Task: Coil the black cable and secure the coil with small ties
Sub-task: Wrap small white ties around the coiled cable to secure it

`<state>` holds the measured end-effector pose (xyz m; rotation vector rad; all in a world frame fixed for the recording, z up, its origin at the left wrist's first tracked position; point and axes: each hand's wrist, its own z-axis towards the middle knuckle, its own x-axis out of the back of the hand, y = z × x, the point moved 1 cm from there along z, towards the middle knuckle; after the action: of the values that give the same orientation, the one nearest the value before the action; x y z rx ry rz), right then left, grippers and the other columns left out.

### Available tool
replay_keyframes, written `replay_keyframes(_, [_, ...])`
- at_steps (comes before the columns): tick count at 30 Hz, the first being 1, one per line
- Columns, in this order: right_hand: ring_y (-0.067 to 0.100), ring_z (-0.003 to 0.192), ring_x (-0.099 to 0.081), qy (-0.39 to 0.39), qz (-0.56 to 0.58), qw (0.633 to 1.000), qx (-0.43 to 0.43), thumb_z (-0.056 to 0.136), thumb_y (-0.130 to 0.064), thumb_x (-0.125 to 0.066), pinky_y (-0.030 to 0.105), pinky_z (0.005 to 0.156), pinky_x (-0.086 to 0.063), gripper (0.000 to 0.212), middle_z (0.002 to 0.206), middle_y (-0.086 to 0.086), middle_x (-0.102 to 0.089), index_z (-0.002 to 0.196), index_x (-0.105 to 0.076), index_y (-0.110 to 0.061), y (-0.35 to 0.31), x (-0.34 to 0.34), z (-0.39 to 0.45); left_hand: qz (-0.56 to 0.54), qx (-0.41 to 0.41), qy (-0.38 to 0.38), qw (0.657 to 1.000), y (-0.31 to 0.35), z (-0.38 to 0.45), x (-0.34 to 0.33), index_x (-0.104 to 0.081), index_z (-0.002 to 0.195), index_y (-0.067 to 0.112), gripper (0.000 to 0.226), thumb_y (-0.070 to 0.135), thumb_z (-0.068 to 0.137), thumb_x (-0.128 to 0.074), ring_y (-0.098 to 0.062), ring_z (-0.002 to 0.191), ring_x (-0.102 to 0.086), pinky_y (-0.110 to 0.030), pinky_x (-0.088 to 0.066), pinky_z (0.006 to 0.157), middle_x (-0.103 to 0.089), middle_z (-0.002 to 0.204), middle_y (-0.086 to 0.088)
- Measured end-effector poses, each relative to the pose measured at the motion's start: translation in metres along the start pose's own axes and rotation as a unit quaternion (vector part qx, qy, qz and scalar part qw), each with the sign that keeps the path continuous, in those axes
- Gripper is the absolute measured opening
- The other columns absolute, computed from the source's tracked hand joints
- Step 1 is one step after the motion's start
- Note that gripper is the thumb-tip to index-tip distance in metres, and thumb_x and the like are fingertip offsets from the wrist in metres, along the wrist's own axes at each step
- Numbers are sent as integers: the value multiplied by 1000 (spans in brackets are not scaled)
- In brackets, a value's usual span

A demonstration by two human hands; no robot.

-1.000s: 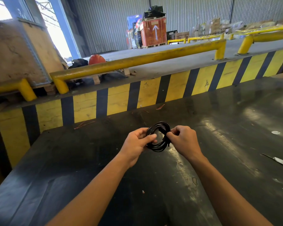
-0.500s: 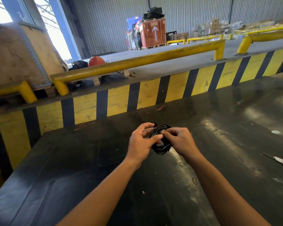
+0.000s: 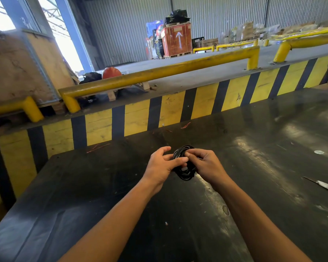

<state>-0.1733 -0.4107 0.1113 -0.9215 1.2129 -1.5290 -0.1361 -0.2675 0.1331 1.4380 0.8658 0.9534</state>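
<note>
A small coil of black cable (image 3: 185, 173) is held just above the black tabletop (image 3: 106, 186), at the middle of the view. My left hand (image 3: 160, 165) pinches the coil's left side with thumb and forefinger, the other fingers spread. My right hand (image 3: 206, 164) grips its right side, fingertips meeting the left hand's over the top strands. The coil's centre is largely hidden by my fingers. No tie is visible on the coil.
A knife-like blade (image 3: 324, 185) lies at the table's right edge, with a small white scrap (image 3: 319, 152) beyond it. Thin reddish wire bits (image 3: 98, 147) lie near the far edge. A yellow-and-black striped wall (image 3: 170, 110) and yellow rails (image 3: 159, 74) stand behind.
The hands have closed in over the coil, and the left thumb and fingers now cover its upper left. The coil has tilted and sunk slightly lower toward the table.
</note>
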Motion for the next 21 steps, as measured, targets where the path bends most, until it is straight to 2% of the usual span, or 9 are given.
replay_keyframes(3, [14, 82, -64, -54, -24, 998, -2, 91, -9, -54, 26, 75, -53, 18, 89, 9, -71, 96, -70, -12, -3, 0, -1, 3, -10, 0, 1000, 3, 0, 3, -35, 139, 6, 75, 9, 76, -75, -21, 91, -72, -41, -53, 94, -71, 111, -14])
replay_keyframes(5, [11, 78, -65, -78, -49, 996, -5, 91, -8, -52, 26, 72, -53, 19, 89, 11, -72, 97, -70, -9, -5, 1, -1, 21, -20, -4, 1000, 5, -1, 3, -39, 137, 6, 71, 8, 76, -75, -20, 89, -72, -39, -54, 92, -71, 109, -13])
replay_keyframes(7, [2, 60, -60, -54, -67, 996, -7, 89, -6, -55, 14, 55, -47, 18, 75, 5, -68, 99, -70, -3, -7, 2, 0, 34, -30, -2, 999, 6, -3, 2, -40, 135, 6, 69, 7, 75, -75, -20, 90, -72, -37, -56, 89, -70, 111, -13])
replay_keyframes(9, [6, 48, -52, -8, -53, 998, -13, 86, -5, -61, 14, 43, -40, 12, 64, 2, -61, 95, -68, -1, -7, 3, 0, 61, -52, 14, 997, 7, -4, 1, -42, 133, 7, 69, 8, 74, -76, -21, 97, -70, -37, -56, 89, -67, 117, -13])
replay_keyframes(12, [6, 41, -52, 21, -4, 999, -29, 82, -7, -67, 19, 42, -43, 8, 59, 3, -57, 83, -59, -8, -8, 5, -1, 160, -111, 50, 980, 11, -6, -2, -42, 131, 13, 69, 14, 73, -78, -22, 107, -65, -39, -56, 89, -60, 128, -13])
replay_keyframes(14, [7, 43, -54, 15, 7, 999, -31, 82, -7, -68, 23, 46, -46, 14, 59, 4, -58, 76, -55, -11, -9, 6, -2, 208, -141, 65, 966, 13, -8, -4, -40, 133, 15, 71, 15, 74, -78, -22, 105, -66, -31, -58, 83, -60, 129, -12])
replay_keyframes(17, [8, 48, -56, -13, 32, 999, -33, 83, -4, -65, 23, 51, -48, 10, 62, 6, -59, 78, -58, -8, -12, 9, -3, 237, -162, 67, 956, 14, -9, -5, -37, 137, 16, 74, 12, 75, -77, -21, 99, -69, -15, -55, 69, -59, 131, -12])
replay_keyframes(19, [6, 47, -55, -27, 50, 998, -41, 84, -2, -62, 19, 49, -49, 6, 65, 7, -59, 81, -59, -5, -14, 14, -3, 255, -164, 55, 951, 14, -9, -4, -35, 139, 18, 76, 13, 76, -76, -21, 97, -69, -18, -56, 71, -58, 132, -13])
replay_keyframes(21, [5, 46, -54, -37, 75, 995, -56, 86, -3, -61, 17, 47, -48, 6, 64, 5, -58, 81, -60, -7, -16, 19, -3, 274, -160, 25, 948, 16, -10, -3, -33, 142, 19, 79, 13, 76, -76, -22, 99, -69, -30, -58, 80, -58, 133, -13])
